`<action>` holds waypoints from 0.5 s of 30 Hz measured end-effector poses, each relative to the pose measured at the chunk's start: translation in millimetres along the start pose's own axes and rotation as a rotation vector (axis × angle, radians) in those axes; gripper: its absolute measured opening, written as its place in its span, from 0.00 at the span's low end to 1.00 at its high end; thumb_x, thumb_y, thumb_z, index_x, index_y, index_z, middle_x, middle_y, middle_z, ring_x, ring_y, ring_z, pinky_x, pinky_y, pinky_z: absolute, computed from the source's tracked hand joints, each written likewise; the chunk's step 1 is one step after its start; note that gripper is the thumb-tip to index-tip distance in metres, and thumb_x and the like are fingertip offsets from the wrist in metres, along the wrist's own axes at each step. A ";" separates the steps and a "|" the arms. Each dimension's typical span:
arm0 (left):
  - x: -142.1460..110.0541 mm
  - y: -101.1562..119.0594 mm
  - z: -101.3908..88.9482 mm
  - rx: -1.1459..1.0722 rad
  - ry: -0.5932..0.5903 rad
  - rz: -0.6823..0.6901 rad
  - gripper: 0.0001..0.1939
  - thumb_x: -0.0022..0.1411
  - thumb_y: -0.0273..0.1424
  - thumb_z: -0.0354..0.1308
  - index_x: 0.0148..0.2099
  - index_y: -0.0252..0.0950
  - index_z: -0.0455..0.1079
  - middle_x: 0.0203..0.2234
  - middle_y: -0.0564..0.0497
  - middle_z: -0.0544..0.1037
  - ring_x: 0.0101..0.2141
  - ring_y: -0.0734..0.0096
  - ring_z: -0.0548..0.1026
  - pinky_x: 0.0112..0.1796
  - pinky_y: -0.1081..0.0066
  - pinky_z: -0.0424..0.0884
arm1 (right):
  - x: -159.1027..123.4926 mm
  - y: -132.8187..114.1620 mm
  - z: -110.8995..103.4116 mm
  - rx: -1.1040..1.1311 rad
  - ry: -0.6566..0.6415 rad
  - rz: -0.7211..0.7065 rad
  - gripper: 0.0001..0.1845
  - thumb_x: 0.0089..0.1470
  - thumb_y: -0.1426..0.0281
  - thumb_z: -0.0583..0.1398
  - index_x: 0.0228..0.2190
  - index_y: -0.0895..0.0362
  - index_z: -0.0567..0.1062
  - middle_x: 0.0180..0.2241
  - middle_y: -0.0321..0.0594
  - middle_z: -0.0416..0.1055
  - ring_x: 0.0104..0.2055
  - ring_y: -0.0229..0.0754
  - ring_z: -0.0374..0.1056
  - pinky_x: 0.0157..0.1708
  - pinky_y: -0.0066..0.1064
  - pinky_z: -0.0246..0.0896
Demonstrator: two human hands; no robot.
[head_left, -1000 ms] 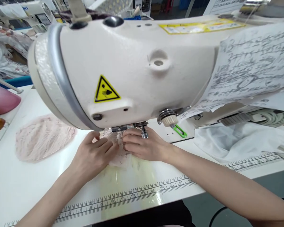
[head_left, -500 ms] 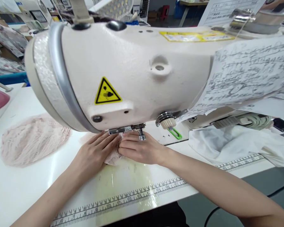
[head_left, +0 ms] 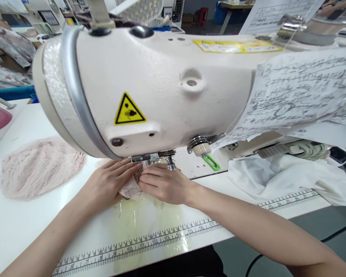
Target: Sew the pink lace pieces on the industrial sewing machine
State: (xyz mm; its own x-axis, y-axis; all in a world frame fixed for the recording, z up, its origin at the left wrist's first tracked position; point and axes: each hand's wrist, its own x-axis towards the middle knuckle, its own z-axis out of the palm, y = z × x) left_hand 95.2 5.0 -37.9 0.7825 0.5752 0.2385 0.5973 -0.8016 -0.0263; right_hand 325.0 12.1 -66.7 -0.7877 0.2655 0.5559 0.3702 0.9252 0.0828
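Note:
A sewing machine (head_left: 150, 88) with a cream head spans the view above my hands. Beneath its needle area lies a small piece of pale pink lace fabric (head_left: 130, 188). My left hand (head_left: 108, 182) rests flat on the fabric's left side, fingers stretched out, their tips near the presser foot. On the other side my right hand (head_left: 165, 184) has its fingers curled and pinched on the fabric's edge. The needle and the stitching point are hidden behind the machine head and my fingers.
A larger pink lace piece (head_left: 43, 169) lies on the left of the white table. White cloth (head_left: 276, 177) lies at right, near a green threader-like tool (head_left: 210, 162). A printed ruler strip (head_left: 150, 244) runs along the front edge. Handwritten paper (head_left: 294, 92) hangs on the machine.
Both hands have shifted slightly left and toward me relative to the machine. The fabric between them shows more, with a folded corner nearer the front. The camera view has moved slightly.

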 end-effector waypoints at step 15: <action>3.0 2.4 1.7 0.052 -0.035 -0.034 0.28 0.56 0.23 0.51 0.61 0.28 0.63 0.56 0.41 0.71 0.51 0.54 0.74 0.43 0.58 0.74 | 3.3 0.7 -7.9 -0.148 0.107 0.087 0.12 0.58 0.83 0.54 0.29 0.57 0.73 0.28 0.30 0.73 0.38 0.33 0.66 0.28 0.26 0.58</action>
State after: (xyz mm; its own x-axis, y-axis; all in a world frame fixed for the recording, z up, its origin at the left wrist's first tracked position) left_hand 99.3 5.0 -38.9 0.7668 0.6079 0.2059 0.6311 -0.7725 -0.0698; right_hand 326.6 11.5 -58.3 -0.6958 0.3054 0.6501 0.5092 0.8481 0.1466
